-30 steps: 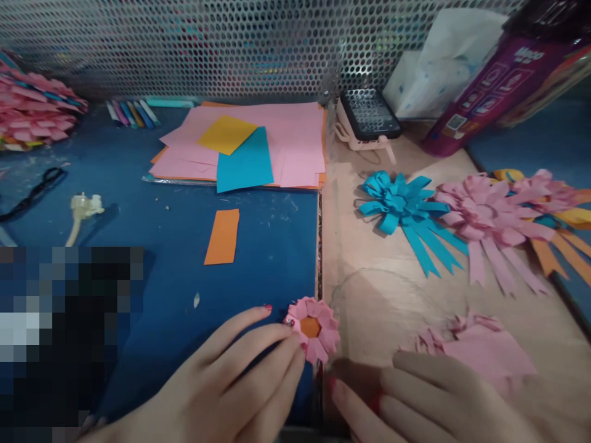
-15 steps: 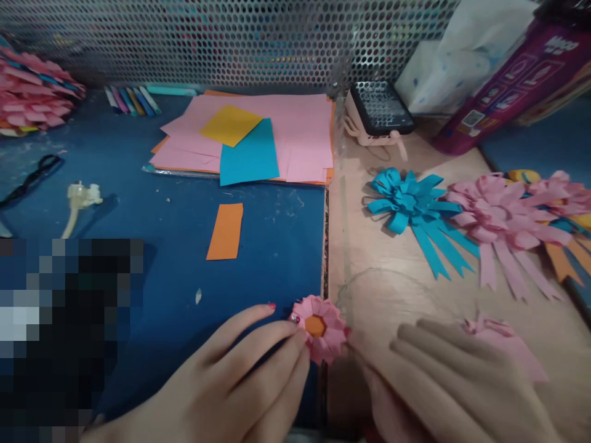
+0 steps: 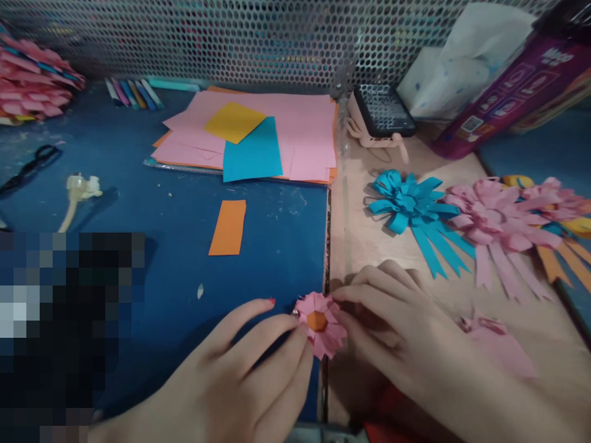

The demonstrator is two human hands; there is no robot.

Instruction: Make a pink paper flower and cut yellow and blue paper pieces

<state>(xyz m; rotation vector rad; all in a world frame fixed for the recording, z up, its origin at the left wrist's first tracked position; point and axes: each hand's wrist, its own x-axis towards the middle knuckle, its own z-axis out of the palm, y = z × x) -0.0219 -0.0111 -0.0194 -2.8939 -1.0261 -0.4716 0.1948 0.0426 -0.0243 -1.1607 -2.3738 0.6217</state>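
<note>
Pink flower (image 3: 329, 338), L hand (image 3: 249, 369) hiding edge, orange strip (image 3: 228, 227) & papers (image 3: 309, 126) beyond

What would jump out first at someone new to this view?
Probably the small pink flower with its orange centre, front and middle, held at its left side by the left hand with the right hand at its right edge. Then the blue rosette on the wooden surface at right, beside a larger pink one. Behind them, the purple bottle leans across the top right corner.
</note>
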